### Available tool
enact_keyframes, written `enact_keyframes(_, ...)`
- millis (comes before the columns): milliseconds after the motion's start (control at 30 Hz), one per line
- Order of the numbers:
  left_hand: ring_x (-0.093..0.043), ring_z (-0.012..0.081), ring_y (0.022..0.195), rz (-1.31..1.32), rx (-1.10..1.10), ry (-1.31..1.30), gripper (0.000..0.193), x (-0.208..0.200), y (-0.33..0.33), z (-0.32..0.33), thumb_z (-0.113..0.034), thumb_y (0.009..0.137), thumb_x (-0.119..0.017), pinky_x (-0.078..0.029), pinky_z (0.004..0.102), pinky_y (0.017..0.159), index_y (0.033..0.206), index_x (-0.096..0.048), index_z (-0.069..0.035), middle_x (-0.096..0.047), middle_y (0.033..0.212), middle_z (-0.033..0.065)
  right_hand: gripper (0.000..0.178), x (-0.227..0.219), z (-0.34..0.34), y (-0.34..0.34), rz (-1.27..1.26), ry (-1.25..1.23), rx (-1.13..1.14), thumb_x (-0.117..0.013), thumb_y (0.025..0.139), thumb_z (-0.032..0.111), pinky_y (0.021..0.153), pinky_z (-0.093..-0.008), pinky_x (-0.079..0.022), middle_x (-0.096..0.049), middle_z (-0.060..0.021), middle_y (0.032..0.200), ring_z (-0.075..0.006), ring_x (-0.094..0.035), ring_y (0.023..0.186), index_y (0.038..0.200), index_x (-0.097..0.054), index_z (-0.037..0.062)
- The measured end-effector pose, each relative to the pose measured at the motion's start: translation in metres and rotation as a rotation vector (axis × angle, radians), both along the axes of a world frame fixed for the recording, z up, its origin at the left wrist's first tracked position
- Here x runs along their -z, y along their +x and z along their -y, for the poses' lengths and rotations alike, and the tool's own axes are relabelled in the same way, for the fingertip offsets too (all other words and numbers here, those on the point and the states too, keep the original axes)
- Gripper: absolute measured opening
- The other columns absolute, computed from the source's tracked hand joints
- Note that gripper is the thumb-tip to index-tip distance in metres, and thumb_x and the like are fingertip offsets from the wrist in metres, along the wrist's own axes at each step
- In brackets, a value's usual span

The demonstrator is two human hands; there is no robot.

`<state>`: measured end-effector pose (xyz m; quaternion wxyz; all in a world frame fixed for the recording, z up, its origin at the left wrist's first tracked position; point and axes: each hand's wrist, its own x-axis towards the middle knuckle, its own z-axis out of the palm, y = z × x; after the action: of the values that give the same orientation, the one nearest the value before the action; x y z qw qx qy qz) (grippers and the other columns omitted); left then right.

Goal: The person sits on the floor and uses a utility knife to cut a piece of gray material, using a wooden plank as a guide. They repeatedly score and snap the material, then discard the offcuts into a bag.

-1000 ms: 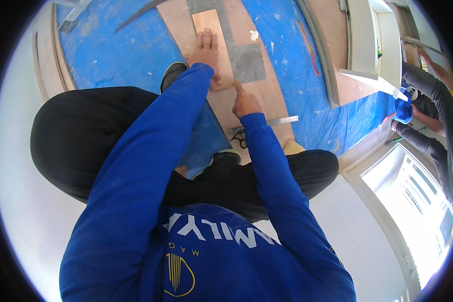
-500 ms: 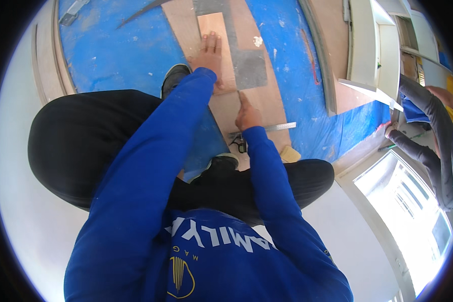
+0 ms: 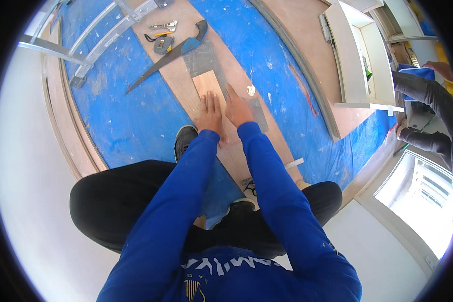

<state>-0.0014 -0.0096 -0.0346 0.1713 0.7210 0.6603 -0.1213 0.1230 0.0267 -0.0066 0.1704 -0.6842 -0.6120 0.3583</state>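
Note:
My left hand (image 3: 210, 116) lies flat, fingers stretched, on a light wood strip (image 3: 205, 81) and presses it down. Beside the strip's right edge is my right hand (image 3: 238, 108), closed with the forefinger pointing away from me along that edge. Whatever it grips is too small to make out. Under the strip lies a dark grey sheet (image 3: 200, 55), on top of a long plywood board (image 3: 236, 157). A metal ruler (image 3: 294, 163) shows partly behind my right forearm, near a pair of black-handled scissors (image 3: 251, 188).
A handsaw (image 3: 166, 59) lies across the board's far left, beside a tape measure (image 3: 163, 45). An aluminium ladder (image 3: 100, 43) stands on the blue floor sheet (image 3: 121, 116). White cabinet boxes (image 3: 362, 55) are at the right, near another person's legs (image 3: 428, 98).
My right hand has slid away from me along the strip's right edge, from near its close end towards its far end. My left hand stays on the strip. My view has shifted.

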Motion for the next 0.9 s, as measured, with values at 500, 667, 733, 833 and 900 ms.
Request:
enact_keyframes(500,0.001,0.0304,0.16,0.055,-0.027,-0.256,0.153,-0.048,0.004,-0.014,-0.034,0.047,-0.102,-0.041,0.0725,0.107,0.165,-0.008,-0.013,0.005,0.174,0.0073,0.059,0.01,-0.07,-0.032,0.079,-0.112,-0.025,-0.06,0.092,0.013,0.089,-0.0547,-0.055,-0.072,-0.0266,0.104,-0.0446,-0.069,0.104,0.149,-0.047,0.0108)
enact_keyframes(667,0.001,0.0302,0.16,0.051,-0.022,-0.201,0.152,-0.037,0.002,-0.009,-0.035,0.046,-0.101,-0.041,0.0727,0.106,0.165,-0.01,-0.013,0.005,0.174,0.0068,0.06,0.006,-0.071,-0.035,0.131,-0.126,-0.072,-0.062,0.091,0.012,0.089,-0.0547,-0.056,-0.072,-0.0272,0.104,-0.0451,-0.069,0.104,0.149,-0.047,0.0104)
enact_keyframes(733,0.001,0.0304,0.16,0.042,-0.015,-0.218,0.153,-0.041,0.002,-0.011,-0.036,0.045,-0.102,-0.042,0.0726,0.106,0.165,-0.009,-0.012,0.005,0.174,0.0066,0.059,0.006,-0.071,-0.034,0.144,-0.135,-0.087,-0.063,0.091,0.012,0.089,-0.0547,-0.056,-0.071,-0.0277,0.105,-0.0455,-0.069,0.104,0.148,-0.047,0.0105)
enact_keyframes(833,0.002,0.0308,0.16,0.037,-0.004,-0.23,0.157,-0.043,0.001,-0.01,-0.038,0.042,-0.102,-0.042,0.0724,0.105,0.165,-0.008,-0.012,0.007,0.174,0.0064,0.055,0.012,-0.064,-0.03,0.153,-0.11,-0.107,-0.061,0.092,0.012,0.087,-0.0558,-0.055,-0.071,-0.0284,0.103,-0.0469,-0.069,0.102,0.146,-0.049,0.0097)
enact_keyframes(900,0.002,0.0311,0.16,0.017,0.008,-0.242,0.16,-0.042,0.002,-0.012,-0.039,0.04,-0.102,-0.042,0.0724,0.106,0.165,-0.006,-0.012,0.008,0.174,0.0067,0.049,0.016,-0.057,-0.026,0.15,-0.05,-0.111,-0.057,0.093,0.012,0.085,-0.058,-0.054,-0.071,-0.0285,0.098,-0.0485,-0.068,0.099,0.142,-0.052,0.0071)
